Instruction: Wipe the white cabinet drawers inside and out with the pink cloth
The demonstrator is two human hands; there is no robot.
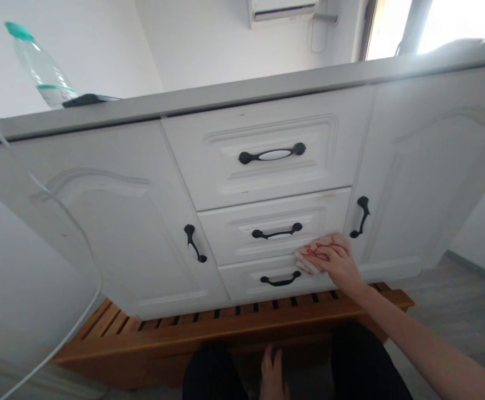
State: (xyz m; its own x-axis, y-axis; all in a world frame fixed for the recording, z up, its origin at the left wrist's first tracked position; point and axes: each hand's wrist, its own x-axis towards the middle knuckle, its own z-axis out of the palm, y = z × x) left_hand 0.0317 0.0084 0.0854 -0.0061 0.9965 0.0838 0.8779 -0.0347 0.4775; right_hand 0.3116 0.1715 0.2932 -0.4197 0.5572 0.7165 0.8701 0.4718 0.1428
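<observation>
My right hand presses a folded pale pink cloth with red markings against the white drawer fronts. The cloth lies over the right side of the gap between the middle drawer and the bottom drawer. Its fingers are bent over the cloth. Low in the view, between two dark-clothed knees, my left hand has its fingers extended and nothing visible in it; its lower part is cut off by the frame edge.
The white cabinet with black handles stands on a slatted wooden bench. A bottle and a dark flat object rest on its top. A white cable hangs across the left door.
</observation>
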